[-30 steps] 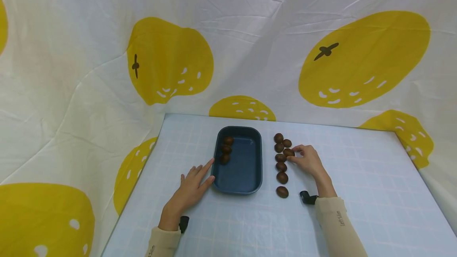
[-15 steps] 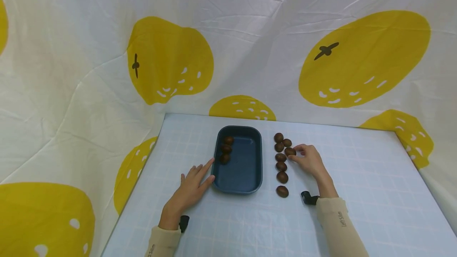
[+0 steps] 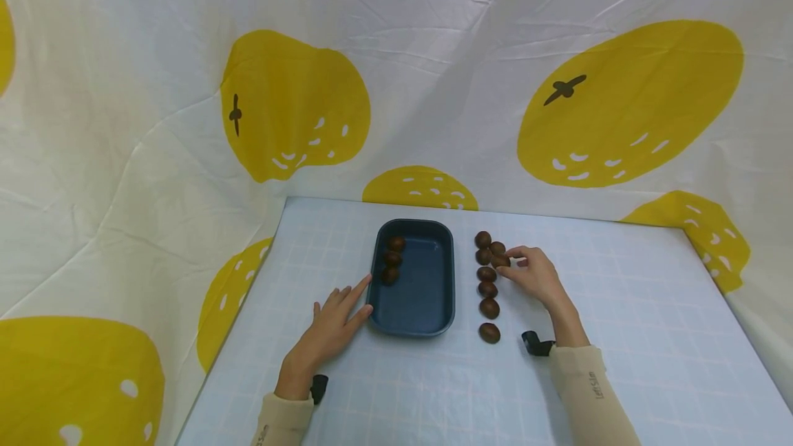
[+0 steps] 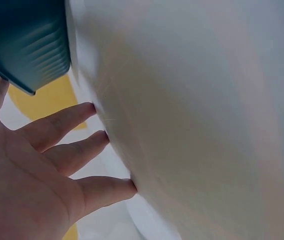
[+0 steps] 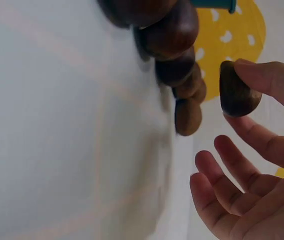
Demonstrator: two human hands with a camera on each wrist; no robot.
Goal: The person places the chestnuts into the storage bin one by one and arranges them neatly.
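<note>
My right hand [image 3: 536, 277] pinches a brown chestnut [image 5: 236, 91] between thumb and index finger; the right wrist view shows it held off the tabletop. Its other fingers are loosely bent. Left of this hand several more chestnuts [image 3: 489, 308] lie in a rough column, with one small chestnut [image 3: 498, 248] beside the column's far end. A dark blue rectangular tray [image 3: 414, 327] stands between the hands, and three chestnuts [image 3: 392, 259] are lined up along its left inside wall. My left hand [image 3: 334, 325] rests on the table with fingers spread, index finger and thumb touching the tray's left rim.
A pale checked cloth covers the table [image 3: 650, 322]. Behind it and on the left hangs a white curtain [image 3: 434, 88] with large yellow fruit prints. A small black wrist camera [image 3: 536, 343] sits on the right wrist, and another camera [image 3: 319, 388] on the left.
The right hand shifted slightly right with its chestnut, then moved a little back left and away from the body. The left hand and the tray have stayed put.
</note>
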